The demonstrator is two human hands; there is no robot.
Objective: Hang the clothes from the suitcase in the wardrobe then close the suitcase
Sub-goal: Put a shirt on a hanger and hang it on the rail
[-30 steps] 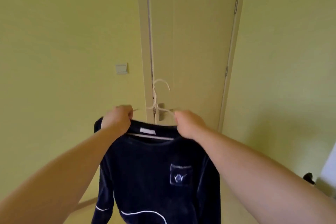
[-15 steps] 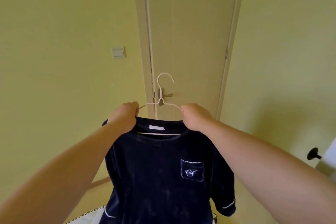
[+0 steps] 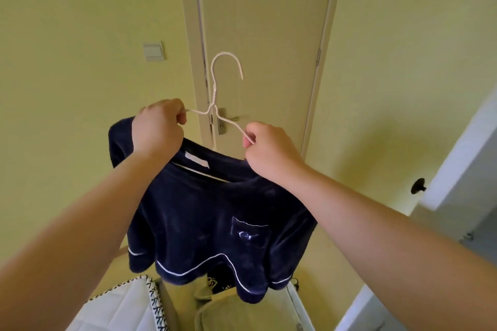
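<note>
Since the earlier frame the navy top [image 3: 215, 226] tilts on its hanger [image 3: 215, 105], left hand [image 3: 157, 129] and right hand [image 3: 269, 153] gripping the wires, wardrobe hanging and suitcase [image 3: 295, 301] closing remaining.

We see a dark navy velvet top [image 3: 215, 217] with thin white piping along its hem, sleeve cuffs and chest pocket, and a white label inside the collar. Its wire hanger [image 3: 215, 94] is white. The far door [image 3: 269, 35] is cream, the walls [image 3: 67, 88] pale yellow-green. Near left lies a white quilted cover [image 3: 118, 306] edged in black-and-white stitching; beside it, an olive-green garment [image 3: 242, 312].
</note>
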